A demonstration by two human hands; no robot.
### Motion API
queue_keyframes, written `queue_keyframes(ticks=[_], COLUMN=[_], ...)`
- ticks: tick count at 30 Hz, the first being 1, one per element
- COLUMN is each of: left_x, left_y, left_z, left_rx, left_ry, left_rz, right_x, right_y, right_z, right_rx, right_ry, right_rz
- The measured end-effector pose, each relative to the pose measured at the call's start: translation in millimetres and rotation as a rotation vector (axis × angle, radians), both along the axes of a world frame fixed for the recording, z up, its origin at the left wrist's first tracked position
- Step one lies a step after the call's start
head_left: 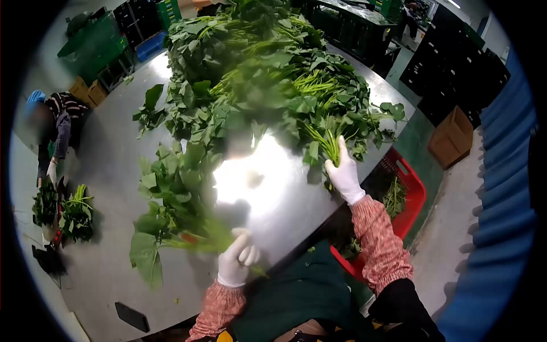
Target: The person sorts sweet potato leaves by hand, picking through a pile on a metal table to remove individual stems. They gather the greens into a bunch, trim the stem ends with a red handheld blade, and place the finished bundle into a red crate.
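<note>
left hand (238, 257) gripped bunch (171, 228), stems at 3 o'clock, leaves 9 | right hand (343, 171) closed on stalks (327, 142) pointing 11 | surface (268, 188)

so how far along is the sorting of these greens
Early on, it seems. Done: two small bunches lie by the co-worker. In hand: the left hand grips a bunch, and the right hand grasps stems. Left: the big pile covers the table.

Bright overhead glare on table (268, 188); fisheye vignette.
</note>
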State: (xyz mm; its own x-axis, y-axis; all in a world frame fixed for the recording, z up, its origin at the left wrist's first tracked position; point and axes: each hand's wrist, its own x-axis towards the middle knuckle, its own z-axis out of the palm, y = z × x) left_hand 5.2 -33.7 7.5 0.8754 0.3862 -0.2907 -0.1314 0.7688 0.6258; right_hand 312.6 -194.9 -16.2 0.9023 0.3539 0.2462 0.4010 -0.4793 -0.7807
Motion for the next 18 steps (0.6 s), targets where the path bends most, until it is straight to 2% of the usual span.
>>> queue_keyframes(ticks=[3,5,6,7,9,11,13,14,17,18], left_x=[1,1,0,0,-3,-7,-13,-14,-15,-14], left_y=[-3,-4,-4,-3,-2,0,2,3,4,4], left_z=[1,0,-1,1,5,7,8,11,10,9], left_rx=[0.035,0.022,0.003,0.008,0.013,0.022,0.029,0.035,0.057,0.021], left_ry=[0.017,0.005,-0.013,-0.017,-0.014,0.009,0.048,0.056,0.062,0.058], left_rz=[-0.026,-0.040,-0.052,-0.051,-0.037,0.012,0.059,0.079,0.089,0.080], right_x=[-26,-36,-39,-41,-45,-62,-81,-89,-91,-94], right_y=[-6,2,10,15,29,36,34,33,20,18], right_z=[33,60,70,73,65,53,42,38,22,29], right_rx=[-0.022,-0.065,-0.173,-0.283,-0.370,-0.437,-0.352,-0.306,-0.115,0.020], right_ry=[-0.369,-0.508,-0.684,-0.683,-0.851,-0.597,-0.537,-0.610,-0.396,-0.498], right_rz=[0.021,0.020,-0.013,0.020,0.136,0.388,0.560,0.552,0.521,0.450])
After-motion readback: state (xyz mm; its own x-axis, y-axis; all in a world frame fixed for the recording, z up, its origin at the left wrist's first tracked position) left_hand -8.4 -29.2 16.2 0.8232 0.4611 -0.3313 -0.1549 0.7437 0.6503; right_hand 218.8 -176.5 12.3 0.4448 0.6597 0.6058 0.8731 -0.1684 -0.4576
